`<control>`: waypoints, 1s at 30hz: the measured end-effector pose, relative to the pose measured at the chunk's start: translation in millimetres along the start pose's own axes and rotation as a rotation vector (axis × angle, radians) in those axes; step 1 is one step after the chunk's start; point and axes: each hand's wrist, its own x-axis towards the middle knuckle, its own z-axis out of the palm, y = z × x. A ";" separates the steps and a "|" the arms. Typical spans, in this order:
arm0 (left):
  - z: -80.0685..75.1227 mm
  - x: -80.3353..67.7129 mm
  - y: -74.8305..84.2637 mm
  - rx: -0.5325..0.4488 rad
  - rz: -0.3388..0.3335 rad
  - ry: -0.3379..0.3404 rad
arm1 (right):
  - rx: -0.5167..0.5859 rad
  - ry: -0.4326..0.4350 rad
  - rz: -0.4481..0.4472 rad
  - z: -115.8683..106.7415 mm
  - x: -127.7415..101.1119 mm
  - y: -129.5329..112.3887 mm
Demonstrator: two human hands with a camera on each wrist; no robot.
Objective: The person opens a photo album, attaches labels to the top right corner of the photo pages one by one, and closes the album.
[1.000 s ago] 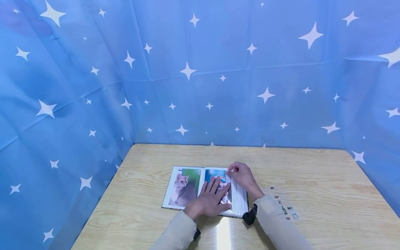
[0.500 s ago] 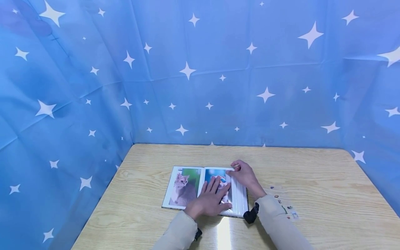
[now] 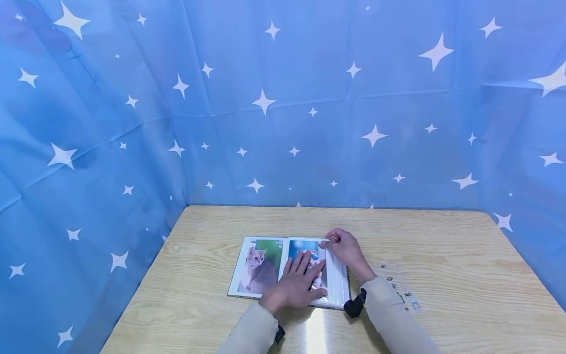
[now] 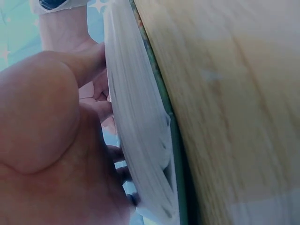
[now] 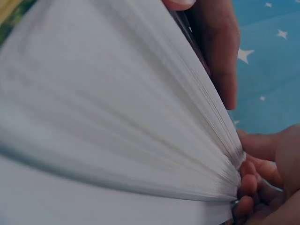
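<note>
An open photo album (image 3: 338,285) lies on the table, a cat photo (image 3: 261,270) on its left page and a photo (image 3: 305,244) of an animal in blue goggles on its right. My left hand (image 3: 296,286) rests flat and spread over the right photo, hiding much of it. At the top right corner, my right hand (image 3: 347,249) bends its thumb and fingers about the page edge. A small brownish spot, like a sticker (image 3: 321,245), shows by the thumb tip. In the right wrist view, its thumb (image 5: 258,145) meets the page edges (image 5: 206,103) and the other fingers curl below.
Several small stickers (image 3: 400,296) on a clear sheet lie right of the album, near the right sleeve (image 3: 389,305). A starry blue curtain (image 3: 265,147) surrounds the back and sides of the wooden table (image 3: 464,275).
My right hand has lifted slightly up and right, then settled back at the page corner, where the brownish spot now shows. My left hand stays on the photo. The view has shifted slightly.
</note>
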 end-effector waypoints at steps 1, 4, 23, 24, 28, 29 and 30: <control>0.0 -0.2 0.3 -0.004 0.000 0.003 | -0.001 0.002 0.000 -0.1 -0.4 0.0; -0.9 -0.8 1.1 -0.020 0.002 0.017 | -0.010 0.007 -0.006 -0.6 -1.7 0.1; -11.0 -12.7 -37.7 -0.349 0.007 0.329 | 0.033 -0.106 -0.152 -12.8 -12.9 16.4; -12.5 -14.8 -42.8 -0.370 -0.017 0.342 | 0.035 -0.119 -0.167 -13.8 -13.8 17.0; -16.2 -21.5 -64.8 -0.406 -0.057 0.441 | 0.029 -0.156 -0.182 -17.5 -18.4 18.4; -16.9 -23.4 -70.4 -0.412 -0.063 0.470 | 0.018 -0.166 -0.184 -18.1 -19.8 18.8; -17.7 -25.5 -75.6 -0.424 -0.069 0.499 | 0.007 -0.172 -0.184 -18.5 -21.0 19.0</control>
